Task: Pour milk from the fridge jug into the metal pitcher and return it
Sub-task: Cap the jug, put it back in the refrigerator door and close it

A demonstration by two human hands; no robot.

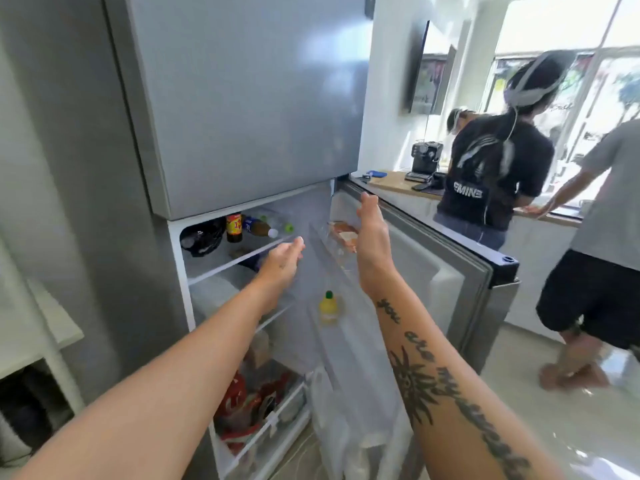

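Observation:
The grey fridge stands in front of me with its lower door swung open to the right. My left hand reaches into the fridge at the level of the upper glass shelf, fingers straight and holding nothing. My right hand is raised beside the open door's inner side, fingers extended and empty. A white, jug-like shape sits blurred on the middle shelf behind my left forearm. The metal pitcher is not in view.
Bottles and a black bag sit on the top shelf; a yellow bottle stands in the door rack. Red packages fill the bottom drawer. Two people stand at the counter with a coffee machine on the right.

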